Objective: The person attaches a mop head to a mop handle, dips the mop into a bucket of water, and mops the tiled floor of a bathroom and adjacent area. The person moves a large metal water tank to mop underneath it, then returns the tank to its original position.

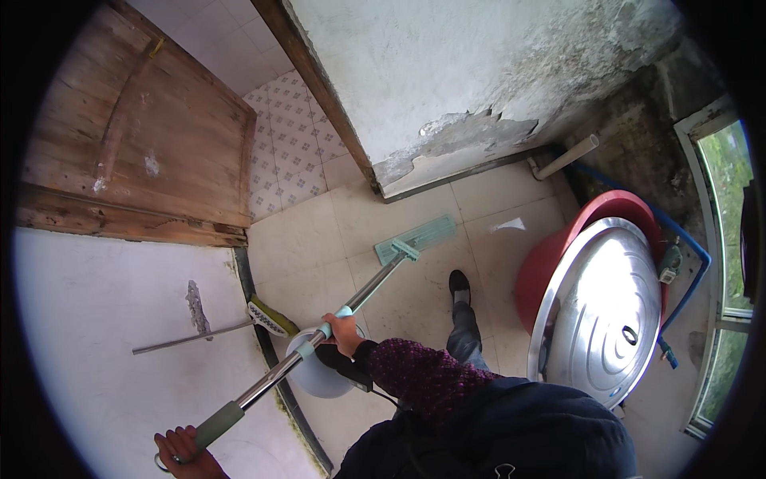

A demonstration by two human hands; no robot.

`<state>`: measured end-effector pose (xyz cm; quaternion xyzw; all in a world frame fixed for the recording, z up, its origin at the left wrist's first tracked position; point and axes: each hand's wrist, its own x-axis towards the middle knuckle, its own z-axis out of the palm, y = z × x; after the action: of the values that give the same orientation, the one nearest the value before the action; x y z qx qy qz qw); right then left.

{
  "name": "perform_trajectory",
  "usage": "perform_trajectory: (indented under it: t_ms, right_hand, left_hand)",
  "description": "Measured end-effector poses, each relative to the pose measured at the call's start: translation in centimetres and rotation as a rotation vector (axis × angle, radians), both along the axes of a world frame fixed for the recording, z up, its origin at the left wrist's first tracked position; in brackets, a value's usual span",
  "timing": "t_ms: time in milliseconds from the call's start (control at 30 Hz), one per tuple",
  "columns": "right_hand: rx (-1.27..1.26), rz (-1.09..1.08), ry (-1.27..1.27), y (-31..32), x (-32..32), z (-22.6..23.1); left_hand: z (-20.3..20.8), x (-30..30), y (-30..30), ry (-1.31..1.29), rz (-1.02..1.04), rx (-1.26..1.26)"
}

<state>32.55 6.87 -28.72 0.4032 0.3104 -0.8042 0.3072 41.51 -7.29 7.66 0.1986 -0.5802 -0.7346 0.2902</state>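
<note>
A flat mop with a pale green pad (435,233) and a silver pole runs diagonally across the view, its head lying on the tiled floor. My left hand (187,453) is wrapped round the grey-green grip at the pole's upper end. Farther down, my right hand (343,334) closes round the pole near a pale green collar. Beneath the pole and my right wrist stands a round white bucket (319,379), partly hidden by my arm and a dark thing at the wrist. My foot in a dark shoe (459,281) stands right of the mop head.
At right, a large shiny metal lid or basin (602,303) leans on a red tub (536,279). A blue hose (692,291) and a pale pipe (568,156) run by the wall. A green-headed long-handled tool (271,318) leans left. A wooden door (159,136) stands open.
</note>
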Motion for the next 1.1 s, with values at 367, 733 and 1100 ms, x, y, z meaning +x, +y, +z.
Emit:
perform_trajectory:
  t_ms: [367, 733, 1100]
  right_hand:
    - [0.148, -0.247, -0.056, 10.5, -9.0, 1.9]
    - [0.04, -0.369, 0.041, 21.7, -17.5, -0.4]
    - [0.042, -0.606, 0.106, 18.0, -5.8, -0.1]
  left_hand:
    - [-0.4, -8.1, 9.2, 0.113, -0.008, 0.052]
    - [-1.3, -19.2, 18.9, 0.111, -0.436, -0.053]
    - [-0.8, -14.1, 14.5, 0.074, -0.569, -0.029]
